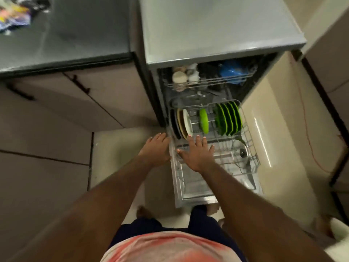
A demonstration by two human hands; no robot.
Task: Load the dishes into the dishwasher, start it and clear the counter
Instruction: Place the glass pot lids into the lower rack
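Observation:
The dishwasher point(217, 33) stands open with its door point(196, 197) folded down and the lower rack point(249, 148) pulled out. Upright in that rack stand a dark plate, a cream plate point(187, 122), a single green plate point(204, 121) and a row of several green plates point(229, 119); a glass lid point(240, 152) lies at its right. The upper rack point(207, 83) holds cups point(179, 76) and a blue item point(231, 69). My left hand point(155, 148) reaches with straight fingers to the rack's left edge. My right hand point(197, 154) is spread flat over the rack's front, just short of the cream plate.
A grey counter point(66, 35) lies at the left with colourful packets point(13, 14) at its far corner. Cabinet doors with dark handles point(81, 84) sit below it. Pale floor tiles point(117, 148) surround the open door, and my feet stand at its front edge.

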